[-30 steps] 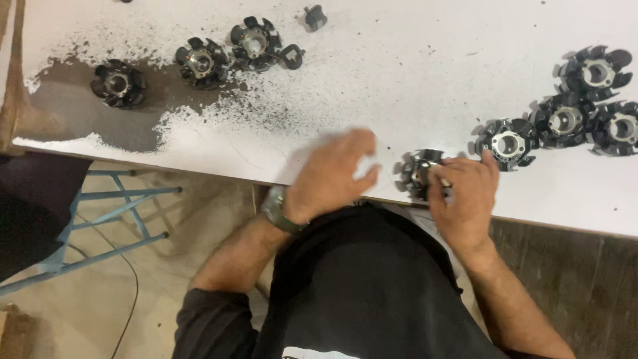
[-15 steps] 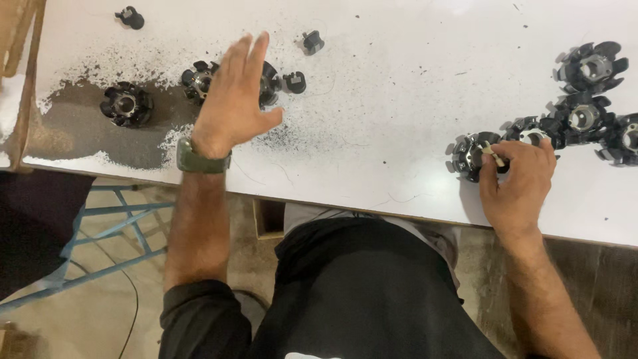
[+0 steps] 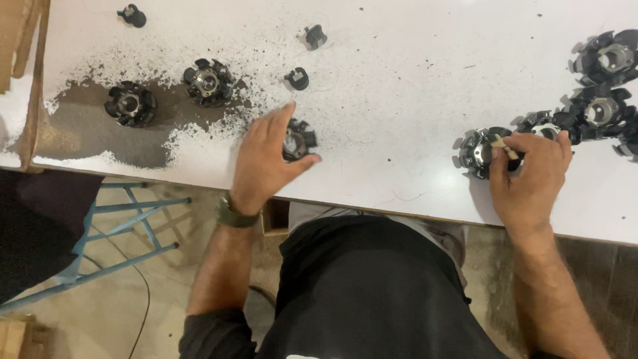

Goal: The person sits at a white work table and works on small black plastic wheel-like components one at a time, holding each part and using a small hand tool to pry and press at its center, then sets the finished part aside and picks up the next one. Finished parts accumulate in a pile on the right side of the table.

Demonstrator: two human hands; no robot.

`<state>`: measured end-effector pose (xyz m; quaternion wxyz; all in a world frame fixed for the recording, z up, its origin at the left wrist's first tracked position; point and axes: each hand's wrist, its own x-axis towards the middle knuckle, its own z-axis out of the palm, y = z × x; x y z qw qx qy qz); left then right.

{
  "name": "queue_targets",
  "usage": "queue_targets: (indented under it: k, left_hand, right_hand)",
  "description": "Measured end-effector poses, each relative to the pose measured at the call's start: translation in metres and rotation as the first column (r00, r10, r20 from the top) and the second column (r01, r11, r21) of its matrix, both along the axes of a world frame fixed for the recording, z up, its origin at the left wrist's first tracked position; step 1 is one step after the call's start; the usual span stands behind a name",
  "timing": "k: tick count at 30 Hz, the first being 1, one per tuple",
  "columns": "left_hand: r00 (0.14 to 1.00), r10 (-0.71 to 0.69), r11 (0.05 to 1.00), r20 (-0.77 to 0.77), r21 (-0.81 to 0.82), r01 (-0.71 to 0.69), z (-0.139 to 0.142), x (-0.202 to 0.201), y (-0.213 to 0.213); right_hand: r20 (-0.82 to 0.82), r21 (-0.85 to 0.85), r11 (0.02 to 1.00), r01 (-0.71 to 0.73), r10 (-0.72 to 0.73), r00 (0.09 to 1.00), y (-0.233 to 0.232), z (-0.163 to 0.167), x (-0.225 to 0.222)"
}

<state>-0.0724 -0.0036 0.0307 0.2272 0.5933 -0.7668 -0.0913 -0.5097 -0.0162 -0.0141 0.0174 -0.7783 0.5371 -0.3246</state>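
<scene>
1. A black finned round part (image 3: pixel 297 140) with a metal centre lies near the front edge of the white table (image 3: pixel 399 80), partly under the left hand (image 3: pixel 262 166).
2. The left hand is cupped over it — fingers loosely spread, thumb hooked round its near side; a firm grip is not evident.
3. A second finned part (image 3: pixel 477 147) sits to the right, where the right hand (image 3: pixel 528 176) pins it, fingertips pinched on a small pale piece (image 3: pixel 503 143) at its rim.
4. Judged from this, closing thumb and fingers on opposite fins would carry the left part best — sliding it risks dragging through the dark grit (image 3: pixel 133 133).
5. More finned parts (image 3: pixel 601 86) cluster far right; two others (image 3: pixel 207 82) rest in the grit.
</scene>
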Motion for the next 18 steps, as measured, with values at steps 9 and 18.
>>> queue_targets:
  k: [9,18]
  left_hand:
    - [0.984,0.024,0.983,-0.178,-0.178,-0.056,-0.025,-0.135,0.044]
    - [0.961,-0.083,0.995,-0.266,-0.078,0.064,0.001,-0.118,0.026]
  right_hand:
    - [0.328,-0.114,0.989,-0.099,0.132,0.936,0.033,0.013,0.039]
    - [0.283,0.048,0.974,-0.22,0.198,0.938,0.045,0.027,0.122]
